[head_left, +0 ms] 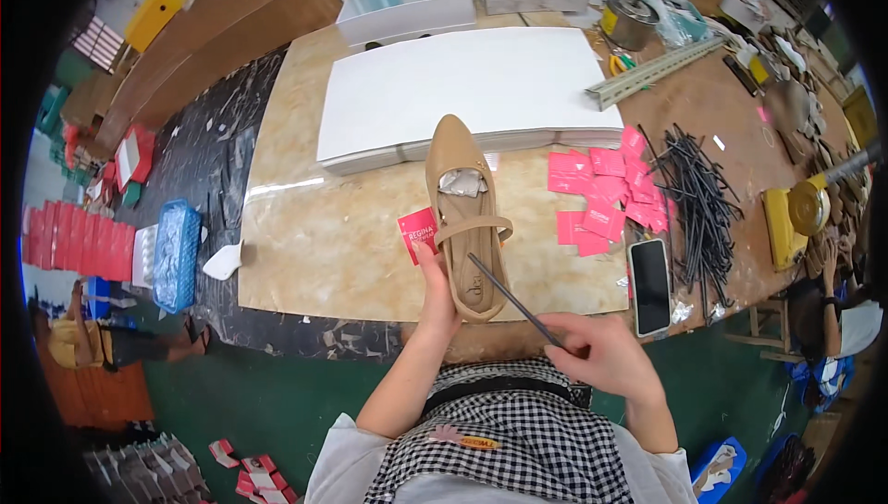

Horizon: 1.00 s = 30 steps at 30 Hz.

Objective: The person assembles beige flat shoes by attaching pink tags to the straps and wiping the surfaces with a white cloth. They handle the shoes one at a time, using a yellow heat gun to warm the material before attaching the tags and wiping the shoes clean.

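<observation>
A tan pointed flat shoe (450,145) with a strap across it is held toe away from me, above the near edge of the table. My left hand (438,293) is closed round its left side. A pink card tag (416,232) shows at that hand's fingertips, beside the strap. Crumpled pale stuffing (462,183) fills the shoe's toe opening. My right hand (603,354) is closed on a thin black stick (516,303), whose far end reaches over the insole near the heel. Whether its tip touches the insole I cannot tell.
Beyond the shoe lies a stack of white sheets (462,79). Pink cards (601,191) and a heap of black sticks (696,199) lie to the right, by a phone (649,287). A blue basket (176,254) stands left. Other people (88,338) are at the sides.
</observation>
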Available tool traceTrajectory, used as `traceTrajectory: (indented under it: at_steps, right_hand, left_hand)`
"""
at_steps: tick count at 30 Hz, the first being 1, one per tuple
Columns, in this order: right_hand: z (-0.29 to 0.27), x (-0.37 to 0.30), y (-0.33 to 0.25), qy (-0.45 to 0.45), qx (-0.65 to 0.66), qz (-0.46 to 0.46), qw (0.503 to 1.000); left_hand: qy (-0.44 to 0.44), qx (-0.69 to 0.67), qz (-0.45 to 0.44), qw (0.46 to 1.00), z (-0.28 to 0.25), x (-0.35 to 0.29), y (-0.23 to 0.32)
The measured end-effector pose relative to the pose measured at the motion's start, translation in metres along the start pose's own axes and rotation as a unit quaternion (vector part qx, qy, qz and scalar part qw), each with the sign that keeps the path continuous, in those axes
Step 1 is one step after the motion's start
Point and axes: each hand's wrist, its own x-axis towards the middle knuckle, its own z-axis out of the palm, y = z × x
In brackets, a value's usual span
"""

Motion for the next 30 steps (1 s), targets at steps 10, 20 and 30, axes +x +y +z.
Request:
traceTrajectory:
  at_steps: [10,20,30]
  right_hand:
    - [0.025,0.058,-0.019,0.091,0.098,0.004,0.991]
    - [0.053,0.083,-0.027,0.267,-0.084,-0.176,0.944]
    - [0.075,0.096,-0.014,0.232,-0.186,-0.165,0.940]
  left_hand:
    - [-0.003,0.069,0.070,0.995,-0.001,-0.018,-0.002]
    - [-0.008,0.137,0.160,0.977,-0.005,-0.027,-0.016]
    - [0.019,0.112,0.113,0.987,0.004,-0.029,-0.012]
